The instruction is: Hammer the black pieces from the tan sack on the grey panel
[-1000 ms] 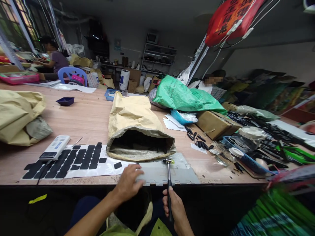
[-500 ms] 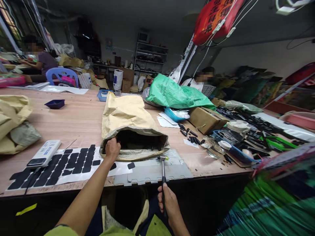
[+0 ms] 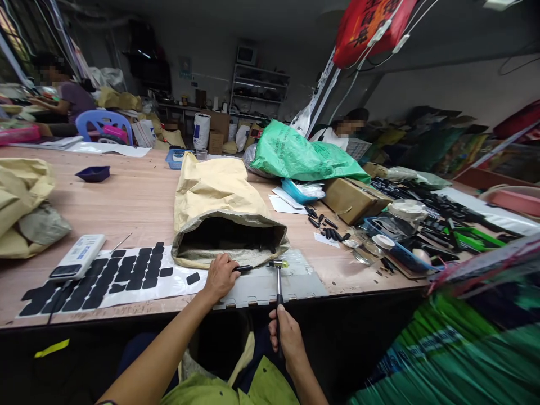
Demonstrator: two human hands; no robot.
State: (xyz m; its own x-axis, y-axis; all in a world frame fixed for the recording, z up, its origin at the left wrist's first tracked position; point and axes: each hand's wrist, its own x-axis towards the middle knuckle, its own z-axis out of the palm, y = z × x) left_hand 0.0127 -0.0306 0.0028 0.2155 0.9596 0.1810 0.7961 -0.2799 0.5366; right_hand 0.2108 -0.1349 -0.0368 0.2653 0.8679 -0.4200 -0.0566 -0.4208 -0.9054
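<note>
My right hand (image 3: 288,333) is wrapped round the black grip of a small hammer (image 3: 279,279). The hammer's metal head, with a yellowish tip, is over the grey board (image 3: 253,287) at the table's front edge. Just left of it, my left hand (image 3: 221,275) is closed on one end of a slim black rod-like piece (image 3: 243,269) that points toward the hammer head. Behind both hands, a tan paper sack (image 3: 215,185) lies with its dark mouth facing me. Some black pieces show faintly inside it.
A white sheet of black rounded stickers (image 3: 143,267) and a white device (image 3: 78,256) lie to the left. On the right are loose black parts (image 3: 331,232), a cardboard box (image 3: 354,199), a blue basket (image 3: 400,253) and a green bag (image 3: 307,154). Two people sit farther back.
My left hand has come out of the sack's mouth and moved right and toward me, now with a black rod-like piece in it. The right hand keeps the hammer in nearly the same place.
</note>
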